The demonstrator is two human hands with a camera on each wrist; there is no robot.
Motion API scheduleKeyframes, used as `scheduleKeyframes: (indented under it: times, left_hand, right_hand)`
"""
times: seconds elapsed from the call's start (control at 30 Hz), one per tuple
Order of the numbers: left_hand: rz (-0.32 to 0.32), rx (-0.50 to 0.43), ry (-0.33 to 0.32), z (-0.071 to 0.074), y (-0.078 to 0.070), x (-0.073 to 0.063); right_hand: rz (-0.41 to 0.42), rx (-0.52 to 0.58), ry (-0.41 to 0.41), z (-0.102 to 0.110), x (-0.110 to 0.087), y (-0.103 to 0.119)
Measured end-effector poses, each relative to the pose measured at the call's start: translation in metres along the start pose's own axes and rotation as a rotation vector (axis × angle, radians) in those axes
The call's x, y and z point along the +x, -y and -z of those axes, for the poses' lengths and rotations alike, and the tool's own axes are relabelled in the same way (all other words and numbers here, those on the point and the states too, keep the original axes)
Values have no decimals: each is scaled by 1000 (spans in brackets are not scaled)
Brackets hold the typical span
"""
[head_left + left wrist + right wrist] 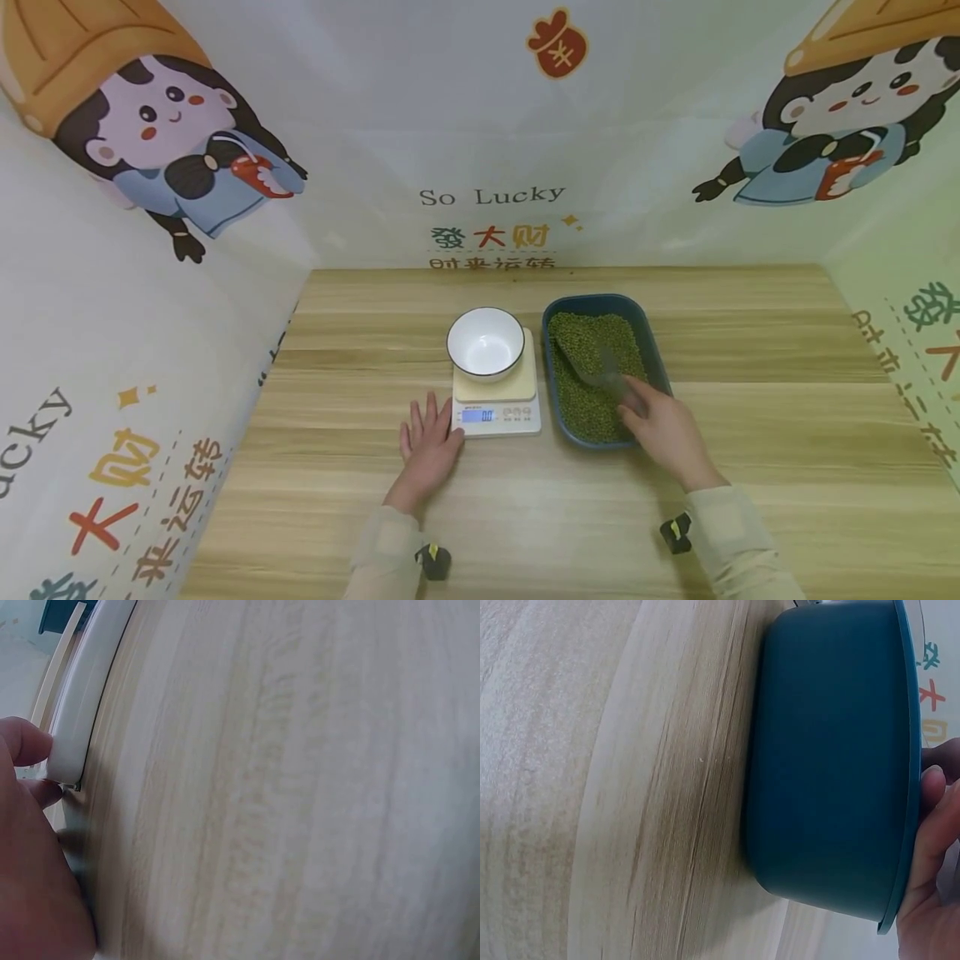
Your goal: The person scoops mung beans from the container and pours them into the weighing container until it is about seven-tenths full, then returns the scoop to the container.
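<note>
From above, the head camera is facing the far edge of the counter [757,350]; close wrist views are facing the scale [86,697] (left) and tub [832,757] (right), each sharing its subject with the head view.

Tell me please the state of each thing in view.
White-and-cream digital scale: on, display reading 0.0.
White round bowl, dark rim: upright on the scale, empty.
Blue rounded rectangular tub: open, holding small green beans.
Grey scoop: partly in the beans, load unclear.
Left hand: fingers spread, touching the scale.
Right hand: gripping the scoop's handle.
</note>
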State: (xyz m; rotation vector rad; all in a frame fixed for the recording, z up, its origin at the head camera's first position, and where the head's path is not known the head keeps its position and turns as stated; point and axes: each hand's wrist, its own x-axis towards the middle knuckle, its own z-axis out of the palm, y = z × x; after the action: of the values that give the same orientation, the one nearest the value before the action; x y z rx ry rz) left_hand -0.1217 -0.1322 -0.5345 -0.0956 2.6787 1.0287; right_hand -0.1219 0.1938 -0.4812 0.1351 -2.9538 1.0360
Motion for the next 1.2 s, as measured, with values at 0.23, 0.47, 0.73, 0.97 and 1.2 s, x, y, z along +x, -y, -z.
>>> scheduleKeyframes:
  times: [0.23,0.47,0.73,0.97,1.2]
  left_hand:
    - [-13,1,-11,-1,0,1]
    - [-27,5,-20,-2,-4,4]
    - [-7,27,-16,-3,-3,4]
    - [-9,17,-19,-2,-3,3]
    - [-5,18,-18,-1,-2,3]
  right_hand:
    - [25,3,-17,-1,1,-1]
    - [21,-8,-58,2,0,-3]
    - [21,19,-145,-2,-5,-2]
    - [21,33,-239,-8,-9,-2]
    - [6,39,-270,-12,-11,-2]
